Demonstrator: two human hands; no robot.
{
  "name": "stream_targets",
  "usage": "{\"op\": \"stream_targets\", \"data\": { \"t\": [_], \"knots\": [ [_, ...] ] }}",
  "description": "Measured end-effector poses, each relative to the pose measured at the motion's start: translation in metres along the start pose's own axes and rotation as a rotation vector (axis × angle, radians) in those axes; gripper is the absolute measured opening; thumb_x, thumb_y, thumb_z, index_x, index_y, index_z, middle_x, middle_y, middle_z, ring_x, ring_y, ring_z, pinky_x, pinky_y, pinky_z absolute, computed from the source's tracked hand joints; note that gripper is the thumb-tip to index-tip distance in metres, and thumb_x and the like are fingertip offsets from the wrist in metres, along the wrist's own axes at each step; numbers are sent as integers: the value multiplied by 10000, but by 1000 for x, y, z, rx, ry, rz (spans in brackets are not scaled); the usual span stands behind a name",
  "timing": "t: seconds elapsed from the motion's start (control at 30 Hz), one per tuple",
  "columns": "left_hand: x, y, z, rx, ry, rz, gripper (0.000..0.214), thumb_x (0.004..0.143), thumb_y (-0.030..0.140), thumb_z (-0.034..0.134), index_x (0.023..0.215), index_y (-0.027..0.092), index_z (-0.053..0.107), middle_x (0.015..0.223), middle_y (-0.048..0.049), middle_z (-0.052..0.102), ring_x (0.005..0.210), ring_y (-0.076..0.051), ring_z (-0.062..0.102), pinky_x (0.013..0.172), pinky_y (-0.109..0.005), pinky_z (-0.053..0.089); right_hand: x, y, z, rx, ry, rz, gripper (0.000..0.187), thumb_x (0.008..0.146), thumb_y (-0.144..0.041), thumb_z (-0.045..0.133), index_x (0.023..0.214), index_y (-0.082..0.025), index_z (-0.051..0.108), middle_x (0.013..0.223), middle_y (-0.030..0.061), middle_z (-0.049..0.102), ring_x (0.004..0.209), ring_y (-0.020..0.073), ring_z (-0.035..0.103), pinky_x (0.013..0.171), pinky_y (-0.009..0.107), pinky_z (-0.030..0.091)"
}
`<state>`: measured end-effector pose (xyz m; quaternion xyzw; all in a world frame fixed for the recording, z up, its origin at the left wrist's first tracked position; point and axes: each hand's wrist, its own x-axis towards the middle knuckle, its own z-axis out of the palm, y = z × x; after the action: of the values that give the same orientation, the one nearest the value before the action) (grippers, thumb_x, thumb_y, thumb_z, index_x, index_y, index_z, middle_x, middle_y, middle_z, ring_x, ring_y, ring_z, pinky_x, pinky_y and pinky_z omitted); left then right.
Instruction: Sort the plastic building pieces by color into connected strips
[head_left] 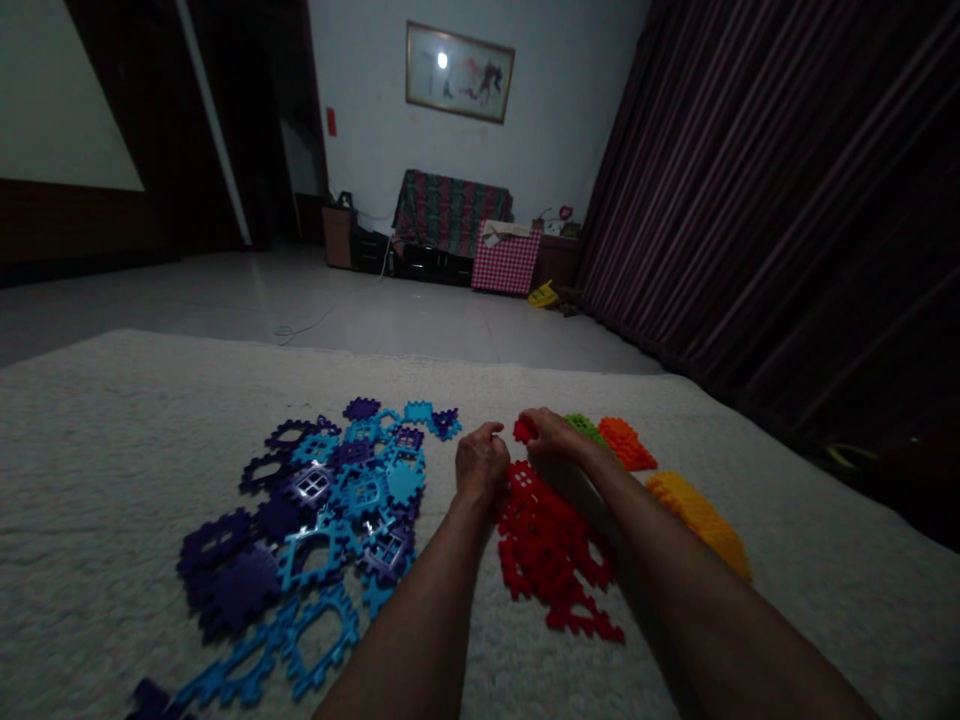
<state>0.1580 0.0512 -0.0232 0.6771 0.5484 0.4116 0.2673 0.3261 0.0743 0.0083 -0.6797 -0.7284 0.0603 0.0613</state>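
My right hand (pixel 553 432) pinches a red toothed building piece (pixel 524 430) above the far end of a red heap. Just left of it, my left hand (pixel 481 462) is closed, its fingers curled toward the red piece; whatever they might hold is hidden. Between my forearms lies the loose heap of red interlocking pieces (pixel 547 545), some with window-like openings. Behind my right wrist, a stack of green pieces (pixel 583 428) is partly covered. Beside that are orange pieces (pixel 624 443), and a long row of yellow pieces (pixel 701 520) lies right of my right forearm.
A broad spread of purple pieces (pixel 240 585) and blue pieces (pixel 405 482) covers the mat's left side. All lie on a cream textured mat (pixel 187 400). Beyond its far edge are tiled floor (pixel 420 315), a cloth-covered cabinet (pixel 454 210) and a dark curtain (pixel 720 200) at right.
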Motion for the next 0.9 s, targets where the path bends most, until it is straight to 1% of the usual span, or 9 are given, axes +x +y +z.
{"op": "stream_targets", "data": {
  "t": [0.07, 0.2, 0.33, 0.43, 0.5, 0.6, 0.67, 0.77, 0.9],
  "knots": [
    [1, -1, 1, -10, 3, -4, 406, 805, 134, 448, 1089, 190, 733, 926, -78, 766, 871, -194, 694, 854, -278, 503, 1, 3, 0, 4, -18, -20, 376, 662, -88, 606, 1020, -194, 643, 1044, 70, 634, 927, 197, 587, 787, 261, 426],
    [1, -1, 1, -17, 8, -5, 407, 795, 143, 450, 1081, 186, 737, 914, -87, 765, 877, -210, 692, 844, -294, 506, 0, 5, -1, 53, -29, -66, 629, 632, -43, 592, 1242, -194, 566, 1195, 91, 594, 1075, 217, 570, 904, 288, 431],
    [1, -1, 1, -35, 11, -6, 405, 789, 143, 454, 1075, 185, 737, 917, -80, 764, 873, -197, 692, 854, -287, 506, -12, 0, -5, 73, -3, -119, 694, 637, -16, 565, 1313, -161, 516, 1303, 118, 530, 1198, 219, 514, 1000, 309, 403],
    [1, -2, 2, -67, 22, -15, 405, 801, 147, 438, 1079, 169, 732, 885, -78, 764, 828, -187, 695, 835, -283, 512, -32, -8, -7, 100, 143, -158, 589, 693, -35, 550, 1269, -156, 553, 1285, 118, 545, 1187, 204, 515, 1002, 305, 397],
    [1, -2, 3, -94, 32, -17, 401, 811, 155, 430, 1078, 165, 729, 867, -75, 763, 802, -181, 695, 817, -278, 517, -50, -13, -7, 120, 201, -134, 414, 760, -87, 538, 1159, -154, 623, 1138, 104, 627, 1062, 198, 570, 933, 294, 421],
    [1, -2, 4, -112, 38, -25, 394, 811, 159, 433, 1070, 164, 730, 849, -71, 761, 785, -176, 695, 810, -274, 520, -74, -22, -5, 105, 127, -47, 223, 798, -145, 530, 952, -151, 692, 898, 70, 688, 816, 169, 601, 743, 249, 422],
    [1, -3, 4, -109, 40, -27, 393, 805, 157, 436, 1063, 164, 733, 842, -72, 760, 780, -177, 694, 816, -279, 520, -84, -28, -3, 76, 61, -1, 189, 834, -221, 527, 810, -154, 703, 765, 57, 682, 693, 152, 581, 643, 241, 381],
    [2, -3, 4, -120, 37, -33, 394, 800, 156, 441, 1062, 167, 734, 830, -68, 758, 770, -176, 692, 815, -282, 522, -87, -39, -2, 64, 34, 65, 221, 831, -316, 573, 764, -160, 714, 763, 70, 700, 690, 155, 596, 602, 241, 349],
    [2, -3, 3, -127, 36, -56, 389, 799, 160, 448, 1064, 167, 733, 838, -69, 757, 778, -174, 692, 812, -278, 522, -83, -48, 0, 108, 33, 157, 160, 774, -219, 585, 795, -167, 735, 800, 65, 730, 744, 158, 632, 625, 230, 358]
  ]
}}
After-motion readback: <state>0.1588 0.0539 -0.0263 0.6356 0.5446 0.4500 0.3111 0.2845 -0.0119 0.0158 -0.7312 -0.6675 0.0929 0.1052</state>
